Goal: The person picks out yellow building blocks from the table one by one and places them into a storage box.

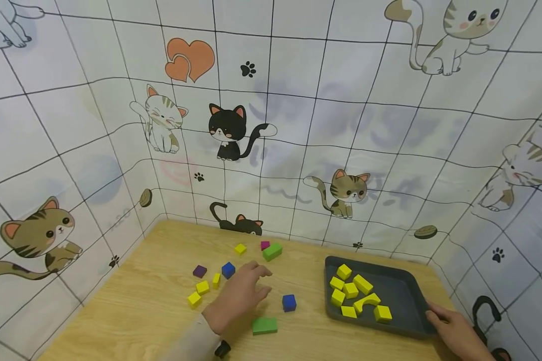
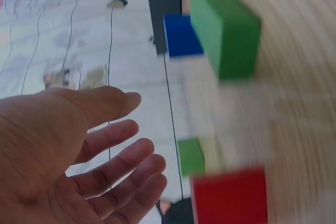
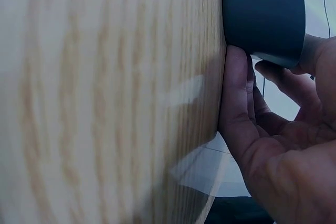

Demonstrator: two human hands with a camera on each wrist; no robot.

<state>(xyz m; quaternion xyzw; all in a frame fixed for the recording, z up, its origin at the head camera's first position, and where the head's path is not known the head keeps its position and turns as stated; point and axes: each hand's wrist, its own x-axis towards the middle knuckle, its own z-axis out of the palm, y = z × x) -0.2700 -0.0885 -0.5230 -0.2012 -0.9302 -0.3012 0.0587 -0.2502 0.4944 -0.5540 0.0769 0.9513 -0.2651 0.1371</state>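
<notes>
My left hand [image 1: 240,296] is over the left half of the table, fingers relaxed and holding nothing. Under and around it lie a blue cube [image 1: 228,271], a yellow block [image 1: 216,281] and a green block [image 1: 264,326]. A red block [image 2: 231,198] shows in the left wrist view; my hand and arm hide it from the head view. At the right, my right hand [image 1: 456,331] grips the dark grey tray [image 1: 406,301] by its right edge, thumb at the rim and fingers below. Several yellow blocks [image 1: 350,290] lie in the tray, one of them an arch [image 1: 367,301].
Another blue cube [image 1: 289,303] sits between my left hand and the tray. Farther back are a green block [image 1: 272,251], a magenta block [image 1: 265,245] and a yellow cube [image 1: 240,249]. A dark purple block [image 1: 199,271] lies left. Cat-printed sheeting [image 1: 293,125] borders the table.
</notes>
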